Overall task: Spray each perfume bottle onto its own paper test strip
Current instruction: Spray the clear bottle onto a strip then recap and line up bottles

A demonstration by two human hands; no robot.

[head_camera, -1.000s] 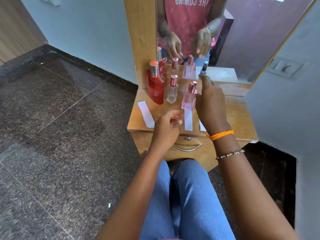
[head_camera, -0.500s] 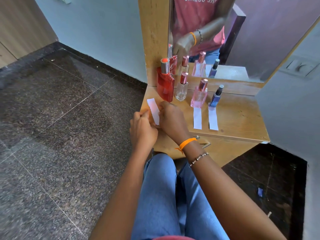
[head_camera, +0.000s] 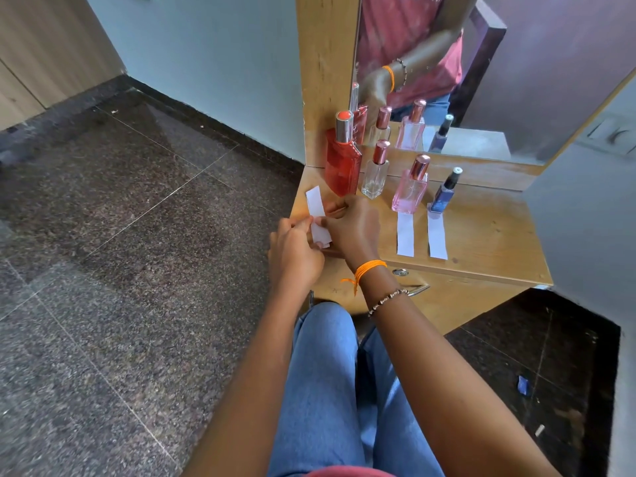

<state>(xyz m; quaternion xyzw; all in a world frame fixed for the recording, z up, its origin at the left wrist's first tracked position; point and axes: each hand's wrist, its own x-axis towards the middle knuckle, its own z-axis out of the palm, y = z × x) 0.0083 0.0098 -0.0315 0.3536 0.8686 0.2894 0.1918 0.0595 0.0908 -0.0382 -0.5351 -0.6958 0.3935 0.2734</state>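
Note:
Several perfume bottles stand in a row on the wooden table (head_camera: 488, 235): a tall red bottle (head_camera: 342, 163), a clear bottle (head_camera: 375, 173), a pink bottle (head_camera: 411, 187) and a small blue bottle (head_camera: 445, 192). Two white paper strips lie flat, one (head_camera: 405, 237) in front of the pink bottle and one (head_camera: 437, 239) in front of the blue bottle. At the table's left corner my left hand (head_camera: 292, 256) and my right hand (head_camera: 351, 225) both pinch a white paper strip (head_camera: 316, 210), lifted off the table; whether it is one strip or two stuck together I cannot tell.
A mirror (head_camera: 481, 63) in a wooden frame stands behind the bottles and reflects them. A drawer handle (head_camera: 418, 290) sits under the tabletop. My knees in blue jeans (head_camera: 330, 390) are below the table. A small blue scrap (head_camera: 523, 385) lies on the dark floor at the right.
Both hands moved from the middle of the table to its left corner and took hold of the strip there. The blue bottle, hidden by my right hand before, now shows.

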